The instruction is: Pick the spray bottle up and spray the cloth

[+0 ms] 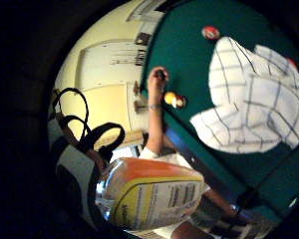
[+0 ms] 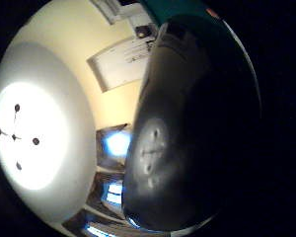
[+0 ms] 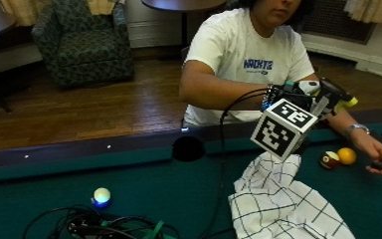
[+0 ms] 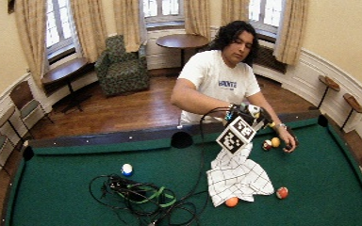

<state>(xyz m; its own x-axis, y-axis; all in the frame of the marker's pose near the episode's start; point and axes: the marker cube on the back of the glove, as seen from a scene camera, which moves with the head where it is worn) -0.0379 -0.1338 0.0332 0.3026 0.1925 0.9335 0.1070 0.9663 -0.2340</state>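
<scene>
In the outside view my gloved right hand (image 3: 296,94) is raised above the green pool table (image 3: 144,184) and grips the spray bottle (image 3: 329,95), whose yellow tip points away from the person's chest. The bottle's orange and yellow label (image 1: 149,196) fills the near part of the little finger side palm view, and its dark body (image 2: 187,138) blocks much of the thumb side view. The white cloth (image 3: 280,204) with a dark grid lies rumpled on the felt just below the hand; it also shows as the cloth (image 1: 254,99) and the cloth (image 4: 237,176).
The bare left hand (image 3: 378,160) rests on the felt beside a striped ball (image 3: 329,159) and a yellow ball (image 3: 346,155). A white and blue ball (image 3: 101,195) and a tangle of cables (image 3: 98,226) lie at the left. A corner pocket (image 3: 188,148) sits in the near rail.
</scene>
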